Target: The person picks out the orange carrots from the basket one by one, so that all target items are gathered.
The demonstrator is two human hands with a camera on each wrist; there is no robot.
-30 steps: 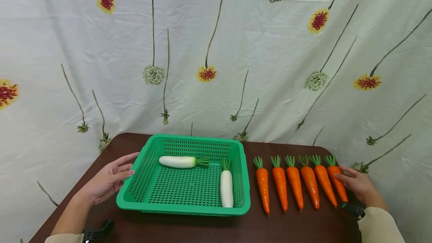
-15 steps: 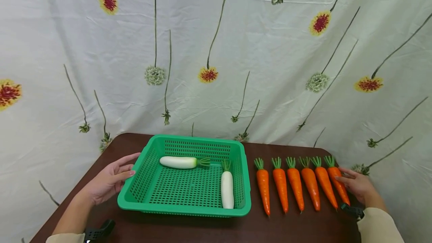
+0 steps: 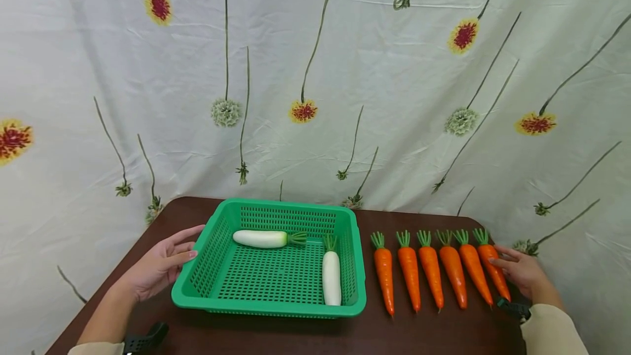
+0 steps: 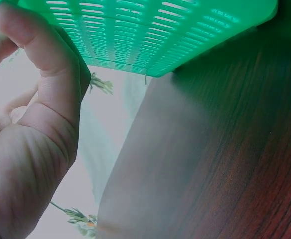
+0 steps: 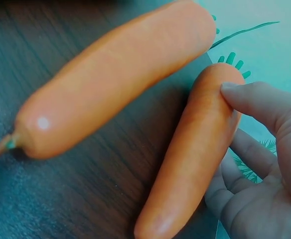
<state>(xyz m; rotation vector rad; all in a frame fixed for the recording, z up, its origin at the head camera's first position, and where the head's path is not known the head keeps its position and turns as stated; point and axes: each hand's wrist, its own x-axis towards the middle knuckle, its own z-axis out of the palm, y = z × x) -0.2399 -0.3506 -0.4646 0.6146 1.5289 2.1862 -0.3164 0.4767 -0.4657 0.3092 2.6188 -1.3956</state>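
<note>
At the left side of the green plastic basket (image 3: 268, 311), my left hand (image 3: 160, 262) grips the rim, thumb and forefinger at its edge. In the left wrist view, the thumb (image 4: 51, 64) bends up beside the slotted basket wall (image 4: 160, 30). Two white radishes lie inside: one radish (image 3: 261, 238) crosswise at the back, another radish (image 3: 332, 278) lengthwise at the right. My right hand (image 3: 525, 273) holds the rightmost carrot (image 3: 494, 273); in the right wrist view, its thumb presses the carrot (image 5: 190, 149) near the leafy end, with fingers curled along the far side.
Several more carrots (image 3: 408, 273) lie in a row between the basket and my right hand, green tops towards the back. All rest on a dark brown wooden table (image 3: 414, 338). A white floral cloth (image 3: 276, 70) hangs behind the table.
</note>
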